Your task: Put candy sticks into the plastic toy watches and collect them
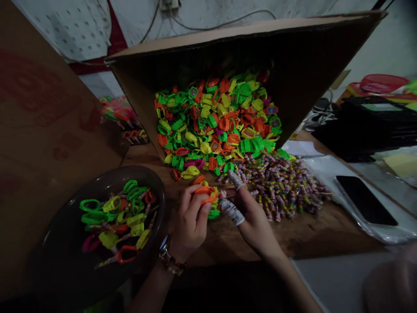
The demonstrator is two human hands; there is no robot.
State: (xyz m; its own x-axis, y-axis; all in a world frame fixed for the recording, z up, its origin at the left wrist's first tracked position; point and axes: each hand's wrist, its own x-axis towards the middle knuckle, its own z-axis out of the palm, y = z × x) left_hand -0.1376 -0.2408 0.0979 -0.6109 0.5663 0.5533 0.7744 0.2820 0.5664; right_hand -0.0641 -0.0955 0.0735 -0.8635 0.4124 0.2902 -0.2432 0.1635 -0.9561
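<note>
My left hand (pixel 192 219) is closed around an orange toy watch (pixel 207 194), held just above the table in front of the box. My right hand (pixel 256 219), its thumb and a finger wrapped in white printed tape, pinches a small wrapped candy roll (pixel 223 195) against the watch's right side. Part of that roll is hidden by the fingers. Beyond both hands, a heap of green, yellow and orange toy watches (pixel 221 117) spills from a tipped cardboard box (pixel 137 82). A pile of wrapped candy rolls (pixel 289 187) lies to the right of it.
A dark round basin (pixel 58 234) at left holds toy watches, several with candy rolls attached. On the right, a black phone (pixel 366 200) rests on plastic sheets near a stack of black trays (pixel 378 124). A large cardboard panel (pixel 48 130) stands at far left.
</note>
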